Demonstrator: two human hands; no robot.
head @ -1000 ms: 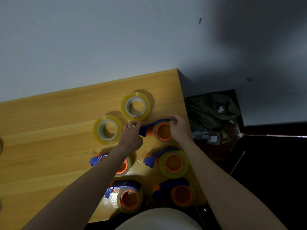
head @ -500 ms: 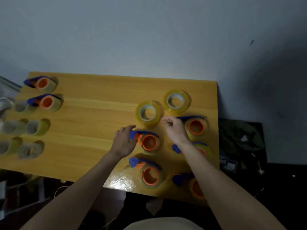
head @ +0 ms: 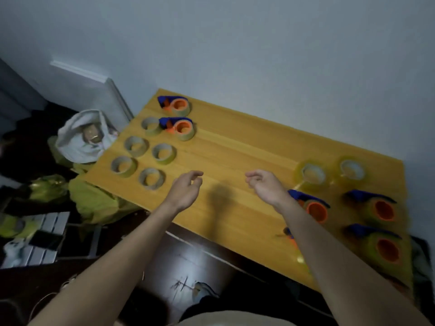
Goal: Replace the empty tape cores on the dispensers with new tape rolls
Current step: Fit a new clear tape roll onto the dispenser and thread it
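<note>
My left hand (head: 186,189) and my right hand (head: 264,184) hover over the middle of the wooden table (head: 235,161), fingers loosely curled, holding nothing. At the right lie two new clear tape rolls (head: 312,174) (head: 352,170) and several blue-and-orange dispensers loaded with tape (head: 315,208) (head: 382,209) (head: 386,249); another is partly hidden under my right forearm. At the far left stand two more dispensers (head: 177,105) (head: 181,128). Beside them lie several empty cardboard cores (head: 150,125) (head: 136,145) (head: 163,152).
A white bag (head: 82,137) and green bags (head: 94,201) sit on the dark floor left of the table. A phone on a white slatted stool (head: 47,241) is at lower left. The wall runs close behind the table's far edge.
The view has swung left. Both hands have left the dispensers at the right and moved out over the table's middle, empty.
</note>
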